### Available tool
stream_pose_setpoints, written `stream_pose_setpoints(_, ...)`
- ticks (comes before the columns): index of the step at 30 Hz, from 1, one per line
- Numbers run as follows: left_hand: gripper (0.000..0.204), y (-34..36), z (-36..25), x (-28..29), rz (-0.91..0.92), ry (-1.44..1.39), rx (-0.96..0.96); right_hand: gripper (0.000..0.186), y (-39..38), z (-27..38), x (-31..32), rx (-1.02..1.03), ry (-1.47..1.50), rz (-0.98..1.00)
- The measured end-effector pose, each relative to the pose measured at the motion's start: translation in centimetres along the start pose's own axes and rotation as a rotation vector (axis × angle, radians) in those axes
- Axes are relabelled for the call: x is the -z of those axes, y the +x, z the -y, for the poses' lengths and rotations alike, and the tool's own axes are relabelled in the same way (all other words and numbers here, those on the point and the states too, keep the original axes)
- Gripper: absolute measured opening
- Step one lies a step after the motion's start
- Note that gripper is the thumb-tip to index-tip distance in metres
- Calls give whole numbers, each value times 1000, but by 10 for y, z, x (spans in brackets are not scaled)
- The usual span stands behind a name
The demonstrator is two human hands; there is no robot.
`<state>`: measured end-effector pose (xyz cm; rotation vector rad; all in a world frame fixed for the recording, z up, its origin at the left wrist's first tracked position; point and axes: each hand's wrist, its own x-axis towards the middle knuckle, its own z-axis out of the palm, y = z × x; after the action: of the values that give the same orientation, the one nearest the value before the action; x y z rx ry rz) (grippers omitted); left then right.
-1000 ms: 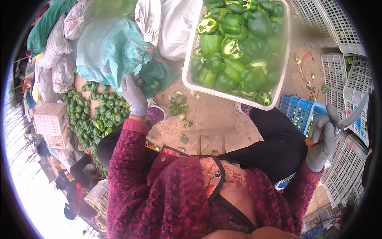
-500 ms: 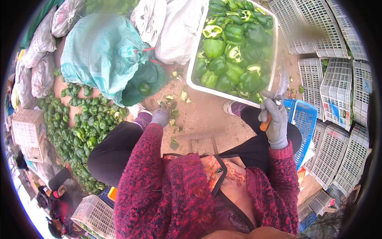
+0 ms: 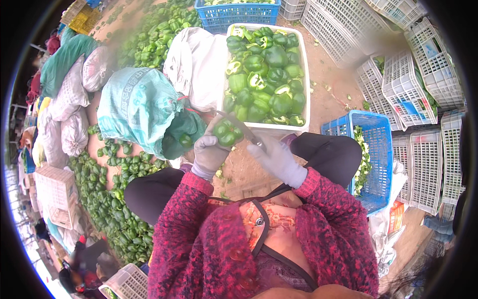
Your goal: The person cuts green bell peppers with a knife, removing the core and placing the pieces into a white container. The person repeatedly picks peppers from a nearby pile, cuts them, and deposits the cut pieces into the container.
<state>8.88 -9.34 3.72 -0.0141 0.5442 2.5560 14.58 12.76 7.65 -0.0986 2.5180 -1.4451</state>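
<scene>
In front of my lap my left hand [image 3: 209, 153], in a grey glove, is closed around a whole green bell pepper [image 3: 228, 131], its lobed end turned upward. My right hand [image 3: 277, 158], gloved too, grips a knife [image 3: 251, 136]. The blade slants up and left across the pepper's right edge; I cannot tell whether it has cut in. The handle is hidden in my palm. Just beyond my hands stands a white tub [image 3: 266, 126] filled with green peppers, several cut open.
A teal mesh sack [image 3: 132, 102] and a white sack [image 3: 188, 65] lie at far left. Loose peppers [image 3: 112, 204] cover the ground on the left. By my right knee stands a blue crate [image 3: 381, 167] with green scraps [image 3: 363, 162]. Pale crates [image 3: 413, 82] are stacked at the right.
My left hand has come up from the ground with a green pepper. My right hand has brought the knife left and inward to it. The view has shifted, showing more at the far side.
</scene>
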Motion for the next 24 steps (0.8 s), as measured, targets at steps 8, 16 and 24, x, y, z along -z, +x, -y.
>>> stream_pose_setpoints(8, 84, 1, 14, -33, 44, 160, -52, 47, -37, 12, 12, 140, -211, -162)
stream_pose_setpoints(16, 85, 6, 12, -40, 107, 11, -43, 44, -39, 8, 1, 254, -204, -264)
stream_pose_setpoints(24, 65, 5, 8, -35, 85, 314, -77, 38, -21, 8, -6, 215, -326, -157)
